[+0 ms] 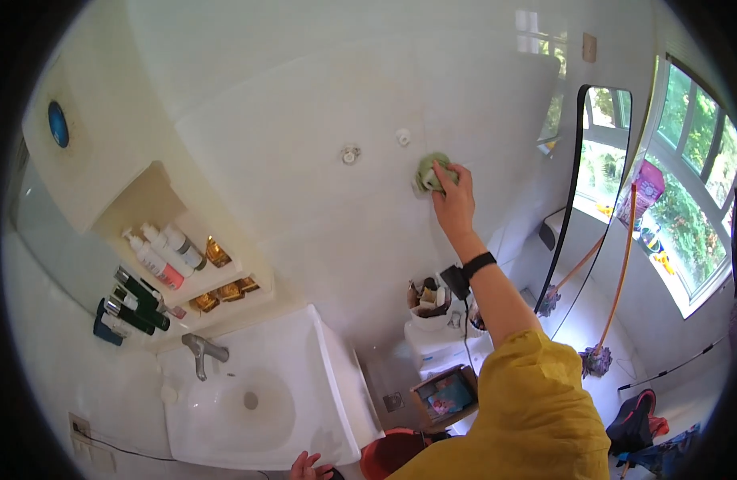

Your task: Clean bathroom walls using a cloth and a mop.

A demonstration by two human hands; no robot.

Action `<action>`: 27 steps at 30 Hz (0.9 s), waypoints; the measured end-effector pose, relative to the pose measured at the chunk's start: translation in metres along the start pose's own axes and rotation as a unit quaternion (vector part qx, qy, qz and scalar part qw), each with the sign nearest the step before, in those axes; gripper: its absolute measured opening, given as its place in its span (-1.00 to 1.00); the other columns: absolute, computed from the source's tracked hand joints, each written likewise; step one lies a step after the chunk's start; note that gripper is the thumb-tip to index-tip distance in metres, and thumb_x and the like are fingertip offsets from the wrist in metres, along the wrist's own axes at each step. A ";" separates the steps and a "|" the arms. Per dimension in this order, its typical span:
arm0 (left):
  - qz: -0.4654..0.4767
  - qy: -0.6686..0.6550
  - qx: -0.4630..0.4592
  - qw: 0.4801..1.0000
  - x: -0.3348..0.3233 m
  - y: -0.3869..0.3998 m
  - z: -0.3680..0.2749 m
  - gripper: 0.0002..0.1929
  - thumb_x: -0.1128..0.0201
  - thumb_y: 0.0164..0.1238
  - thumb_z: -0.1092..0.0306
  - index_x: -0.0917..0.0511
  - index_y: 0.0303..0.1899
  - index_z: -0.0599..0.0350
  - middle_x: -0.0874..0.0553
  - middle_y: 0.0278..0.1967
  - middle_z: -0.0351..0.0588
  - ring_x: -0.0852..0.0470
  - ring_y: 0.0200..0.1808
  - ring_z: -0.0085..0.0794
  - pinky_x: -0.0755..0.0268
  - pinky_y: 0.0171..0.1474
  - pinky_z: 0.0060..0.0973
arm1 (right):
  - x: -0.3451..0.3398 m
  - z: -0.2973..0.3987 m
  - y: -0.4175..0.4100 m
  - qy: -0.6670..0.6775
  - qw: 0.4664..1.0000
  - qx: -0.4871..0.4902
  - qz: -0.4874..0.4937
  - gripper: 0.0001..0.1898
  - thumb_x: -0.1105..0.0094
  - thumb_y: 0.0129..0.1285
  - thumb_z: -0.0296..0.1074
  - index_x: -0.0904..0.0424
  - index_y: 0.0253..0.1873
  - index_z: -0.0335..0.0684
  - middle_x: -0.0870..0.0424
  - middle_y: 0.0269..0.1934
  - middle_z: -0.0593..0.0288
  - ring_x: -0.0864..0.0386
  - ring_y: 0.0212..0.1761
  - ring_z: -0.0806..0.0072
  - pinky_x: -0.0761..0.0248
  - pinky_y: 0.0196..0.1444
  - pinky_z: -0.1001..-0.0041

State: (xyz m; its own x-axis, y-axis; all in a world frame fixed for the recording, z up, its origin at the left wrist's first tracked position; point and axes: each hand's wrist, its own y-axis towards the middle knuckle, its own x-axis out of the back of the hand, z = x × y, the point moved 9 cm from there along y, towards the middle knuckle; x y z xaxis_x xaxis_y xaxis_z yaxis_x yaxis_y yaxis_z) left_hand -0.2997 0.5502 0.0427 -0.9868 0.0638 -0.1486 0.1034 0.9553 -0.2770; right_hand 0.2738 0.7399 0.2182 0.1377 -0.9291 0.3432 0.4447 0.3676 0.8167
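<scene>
My right hand (454, 195), on the arm with a yellow sleeve and a black wristband, grips a green cloth (430, 173) pressed against the pale tiled wall (296, 144). Left of the cloth, two small white round fittings (350, 155) (403, 137) stick out of the wall. At the lower edge of the picture my left hand (306, 467) shows only in part, by the front rim of the white washbasin (338, 414), its fingers apart and nothing seen in them. The basin has a metal faucet (205, 354) at its wall side.
Bottles (155, 261) and gold packets stand on wall shelves at left. Under my right arm are a white container (430, 303) with packets and a cardboard box (445, 396). To the right are a tall black-framed mirror (575, 198), an orange-handled mop (620, 276) and a window (692, 174).
</scene>
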 end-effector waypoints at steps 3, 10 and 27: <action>0.002 0.025 0.017 1.000 -0.006 0.001 -0.003 -0.48 -0.07 0.50 0.16 -0.23 0.35 0.21 -0.49 0.21 0.03 -0.60 0.00 -0.33 -0.48 0.04 -0.43 | 0.027 -0.036 0.024 0.025 0.986 -0.118 -0.113 -0.38 -0.18 0.05 -0.58 -0.45 0.29 -0.04 -0.33 0.15 -0.06 -0.36 0.19 0.08 -0.36 0.15 0.30; 0.015 0.028 0.024 0.999 -0.018 0.011 -0.007 -0.48 -0.10 0.48 0.14 -0.24 0.35 0.15 -0.49 0.20 0.01 -0.58 0.00 -0.34 -0.45 0.06 -0.41 | 0.024 0.161 0.137 0.088 0.961 0.199 -0.170 -0.35 -0.24 0.16 -0.25 -0.29 0.38 -0.10 -0.08 0.42 -0.24 -0.05 0.45 -0.16 -0.05 0.42 0.05; -0.073 0.052 0.005 0.996 0.047 -0.011 0.014 -0.42 -0.12 0.46 0.13 -0.18 0.38 0.14 -0.49 0.20 0.05 -0.61 -0.01 -0.31 -0.53 -0.01 -0.41 | 0.116 -0.007 0.268 -0.101 0.965 0.011 -0.242 -0.43 0.05 0.31 -0.39 -0.16 0.41 -0.35 -0.09 0.41 -0.20 -0.01 0.47 0.01 0.08 0.48 0.11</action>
State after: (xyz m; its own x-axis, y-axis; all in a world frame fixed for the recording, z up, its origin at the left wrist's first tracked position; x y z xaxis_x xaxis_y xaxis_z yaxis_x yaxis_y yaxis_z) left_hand -0.3457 0.5386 0.0256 -0.9990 -0.0452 -0.0070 -0.0410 0.9534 -0.2988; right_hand 0.4148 0.7302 0.4739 -0.2565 -0.9665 0.0012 0.3946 -0.1035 0.9130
